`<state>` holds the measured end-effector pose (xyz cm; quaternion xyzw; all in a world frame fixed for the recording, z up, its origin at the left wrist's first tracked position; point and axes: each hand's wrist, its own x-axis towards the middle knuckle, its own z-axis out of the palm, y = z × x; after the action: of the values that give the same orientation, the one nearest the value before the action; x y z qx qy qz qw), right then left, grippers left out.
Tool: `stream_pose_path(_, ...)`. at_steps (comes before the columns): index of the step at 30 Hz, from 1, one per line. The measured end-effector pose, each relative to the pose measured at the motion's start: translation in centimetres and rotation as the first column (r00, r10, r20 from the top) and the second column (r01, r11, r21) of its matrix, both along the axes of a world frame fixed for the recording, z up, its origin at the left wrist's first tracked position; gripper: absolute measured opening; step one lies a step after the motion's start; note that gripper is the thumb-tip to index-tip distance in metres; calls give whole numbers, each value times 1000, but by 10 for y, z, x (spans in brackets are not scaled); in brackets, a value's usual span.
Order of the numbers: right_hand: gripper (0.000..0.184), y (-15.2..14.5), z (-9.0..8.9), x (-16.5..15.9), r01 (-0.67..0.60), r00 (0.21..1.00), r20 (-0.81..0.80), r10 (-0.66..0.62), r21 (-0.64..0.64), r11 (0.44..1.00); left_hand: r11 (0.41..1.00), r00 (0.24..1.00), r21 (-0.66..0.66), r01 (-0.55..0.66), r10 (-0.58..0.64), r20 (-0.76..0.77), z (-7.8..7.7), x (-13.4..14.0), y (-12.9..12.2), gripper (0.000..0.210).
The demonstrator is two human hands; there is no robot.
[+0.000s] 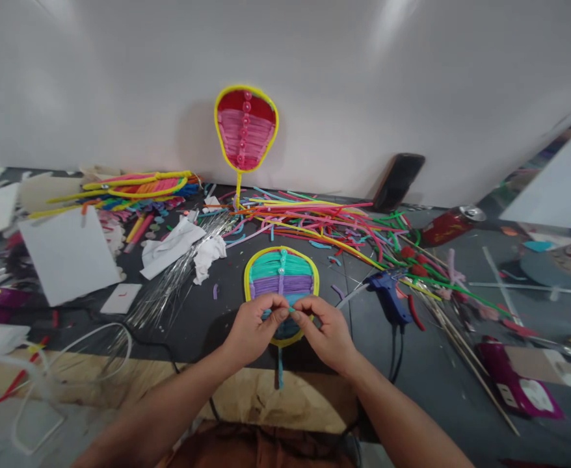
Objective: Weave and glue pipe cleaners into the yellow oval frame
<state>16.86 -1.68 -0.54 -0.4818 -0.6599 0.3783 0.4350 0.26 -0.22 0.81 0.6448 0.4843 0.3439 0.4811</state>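
My left hand (260, 326) and my right hand (328, 333) meet fingertip to fingertip, both pinched on a small green piece (291, 309). Most of that piece is hidden by the fingers, so its kind is unclear. Right under them lies a fan-shaped pipe cleaner craft (281, 284), edged in yellow, with teal, purple and blue bands. Pearl-like beads sit on its upper centre strip, and a bluish stem points toward me. The hands cover its lower part.
A pink and red fan (246, 130) leans on the white wall. Loose pipe cleaners (309, 218) spread behind the work. To the right are a blue glue gun (390, 296), a phone (399, 182) and a red can (451, 225). Silver strands (183, 260) and white paper (71, 257) lie left.
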Motion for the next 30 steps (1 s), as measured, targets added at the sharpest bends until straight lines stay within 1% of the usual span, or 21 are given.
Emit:
stream_pose_path(2,8,0,2,1,11,998,58,-19,145,989,999,999,37,-17,19,-43,-1,-1,-1,20)
stream_pose_path(3,7,0,2,2,10,997,75,-27,227,974,999,998,37,-34,36,-42,-2,-1,-1,19)
stream_pose_path(5,12,0,3,5,4,994,99,-46,389,921,998,998,15,-58,58,-25,-4,0,-2,19)
stream_pose_path(7,19,1,3,8,-18,990,132,-58,517,855,999,999,-7,-43,43,-11,-4,0,-3,18)
stream_pose_path(9,25,2,3,11,-57,985,164,-50,591,804,1000,1000,-8,-6,7,6,-3,1,-4,17)
stream_pose_path(11,30,3,3,13,-95,982,186,-30,625,774,1000,1000,12,13,-14,27,-2,1,-5,16)
stream_pose_path(14,34,3,4,14,-126,978,208,-14,644,754,999,999,43,8,-9,39,0,0,-7,16)
stream_pose_path(16,32,3,5,13,-121,979,201,-12,637,761,998,999,69,-3,0,36,1,-1,-7,15)
stream_pose_path(18,28,3,7,11,-103,985,174,-5,603,791,994,1000,108,-3,1,19,2,-2,-7,15)
stream_pose_path(21,20,2,8,8,-72,993,120,13,499,864,985,999,169,21,-13,-46,4,-3,-5,17)
stream_pose_path(23,15,1,8,7,-43,997,80,9,433,900,978,994,204,45,-24,-104,4,-4,-3,19)
stream_pose_path(26,10,2,8,7,-30,998,65,5,397,917,957,980,277,88,-33,-197,2,-4,-1,20)
stream_pose_path(28,9,2,8,8,-60,993,115,17,381,923,931,967,345,117,-28,-253,-1,-4,0,21)
stream_pose_path(30,9,3,8,9,-94,983,183,33,334,938,908,956,394,140,-20,-293,-3,-4,0,21)
